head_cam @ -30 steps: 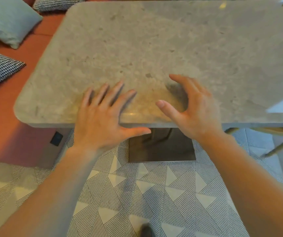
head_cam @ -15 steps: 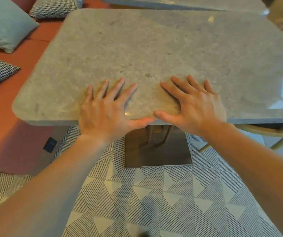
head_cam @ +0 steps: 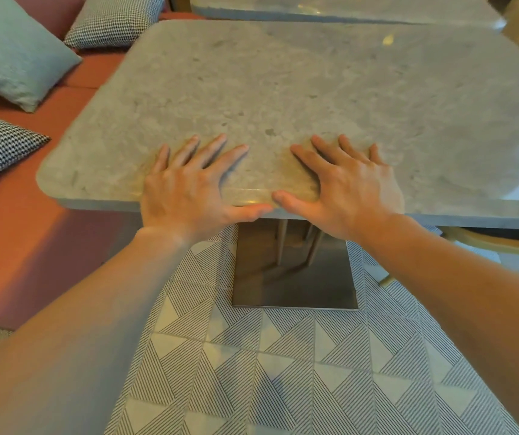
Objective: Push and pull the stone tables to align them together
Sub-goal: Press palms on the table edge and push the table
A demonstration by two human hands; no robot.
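Stone table (head_cam: 314, 89) is pressed at its near edge by left hand (head_cam: 186, 189) and right hand (head_cam: 346, 189), both spread flat; beyond the fingertips, second table (head_cam: 346, 9) is not yet aligned.

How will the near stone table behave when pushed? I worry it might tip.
The near stone table probably feels heavy: thick slab. It stands on one central metal base, so shoving at the edge could rock it. Both palms, left hand and right hand, lie flat; the polished top may let them slip.
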